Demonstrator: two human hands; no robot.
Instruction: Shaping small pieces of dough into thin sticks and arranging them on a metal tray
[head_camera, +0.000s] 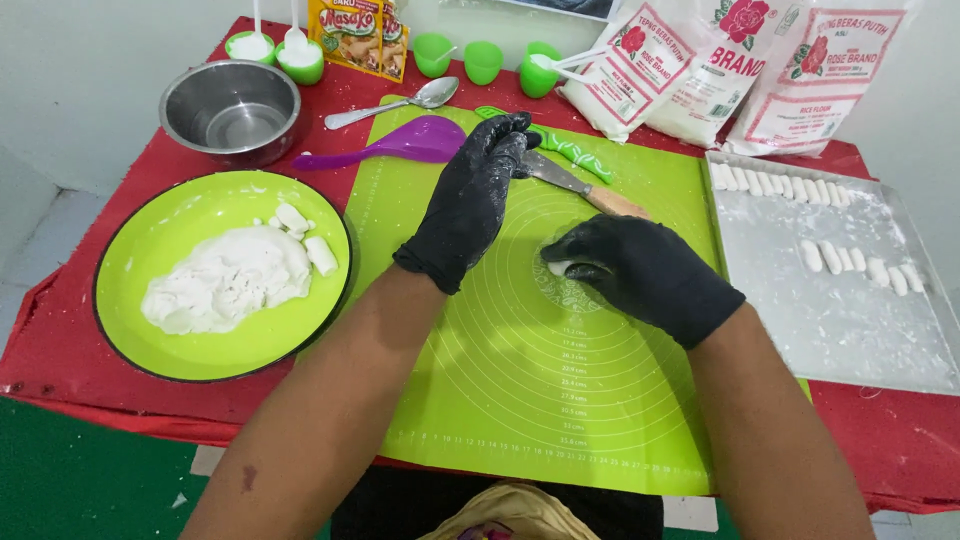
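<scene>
Seen from the head camera, a small white dough piece (558, 267) is pinched under the curled fingers of the right hand (640, 272), which is pressed down on the green mat (520, 400); both hands are covered by black gloves dusted with flour. The left hand (472, 200) is held above the mat with its fingers loosely bent together near a knife (580, 187) with a wooden handle, and nothing is seen to be gripped by it. The mat is smooth and printed with concentric rings and ruler marks. To the left, a round green plate (140, 330) with a dark rim is loaded with a soft, lumpy mound of white dough (228, 280) and a few cut pieces. A steel bowl (232, 108), a metal spoon (395, 103) and a purple paddle (400, 143) are laid behind it on the red cloth (60, 340). To the right, a floured metal tray (840, 330) is lined with short white dough logs (860, 262) in two rows. Flour bags (720, 65), small green cups (470, 58) and a yellow packet (358, 35) are ranged along the back edge.
</scene>
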